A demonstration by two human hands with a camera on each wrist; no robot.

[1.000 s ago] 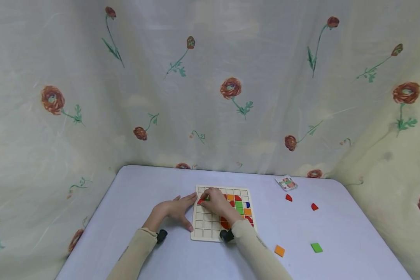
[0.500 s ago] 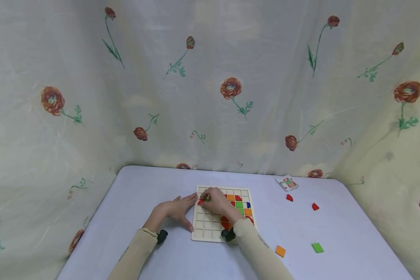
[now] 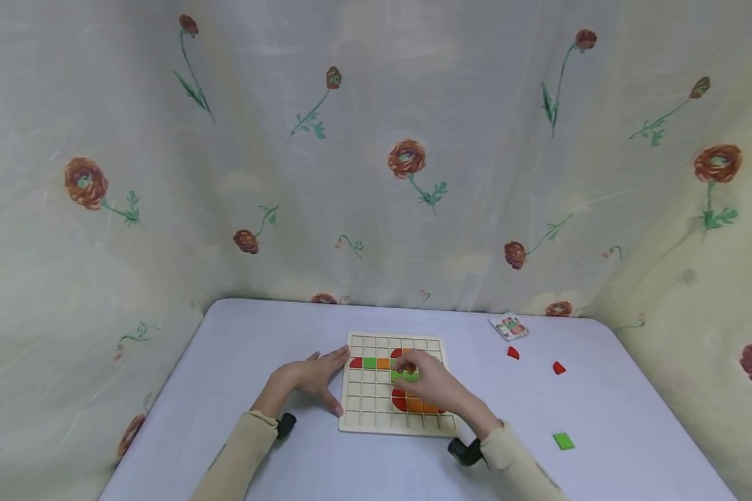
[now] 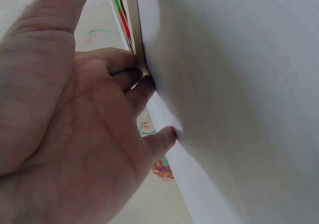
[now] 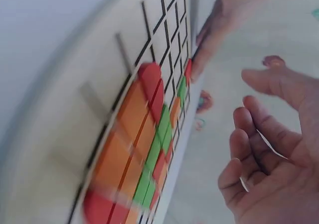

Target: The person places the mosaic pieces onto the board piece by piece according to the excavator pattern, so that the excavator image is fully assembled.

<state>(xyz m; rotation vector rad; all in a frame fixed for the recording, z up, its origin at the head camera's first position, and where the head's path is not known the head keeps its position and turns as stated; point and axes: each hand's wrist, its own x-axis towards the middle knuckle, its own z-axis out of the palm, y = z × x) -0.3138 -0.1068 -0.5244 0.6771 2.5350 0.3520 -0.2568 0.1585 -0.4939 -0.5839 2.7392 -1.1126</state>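
Note:
A pale wooden grid board lies on the table with red, green and orange tiles in its cells. My left hand spreads along its left side, fingertips at the upper part of the edge and thumb near the lower corner. In the far-left part, a red rounded tile, a green square tile and an orange square tile form a row. Over the board's right half is my right hand, hiding several tiles. The right wrist view shows its thumb and bent fingers apart, holding nothing.
A small patterned card lies at the back right. Two red quarter-round tiles and a green square tile lie right of the board. A floral curtain hangs behind the table.
My right hand has moved right from the board's left part, uncovering the red, green and orange row. The loose orange tile is now behind my right sleeve. My left hand has stayed put.

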